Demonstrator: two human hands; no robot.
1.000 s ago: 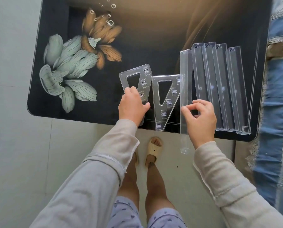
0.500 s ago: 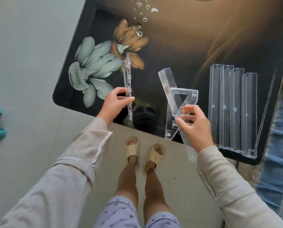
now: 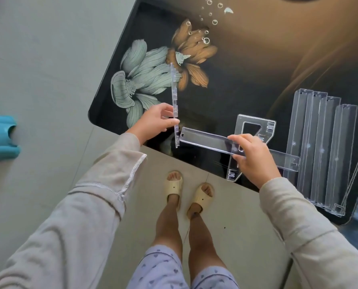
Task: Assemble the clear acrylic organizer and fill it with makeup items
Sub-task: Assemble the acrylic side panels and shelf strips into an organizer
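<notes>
Dark floral table (image 3: 246, 84): left hand (image 3: 153, 122) pinches a side panel (image 3: 175, 105) edge-on, right hand (image 3: 253, 157) grips a clear tray (image 3: 207, 140), its end right beside the panel's bottom

Soft daylight, glossy table (image 3: 257, 59) glare, wide-angle edge distortion

Our left hand (image 3: 155, 122) pinches a clear side panel (image 3: 174, 94), seen edge-on; our right hand (image 3: 253, 157) grips a long clear tray (image 3: 205, 140), its end just beside the panel's lower part.
</notes>
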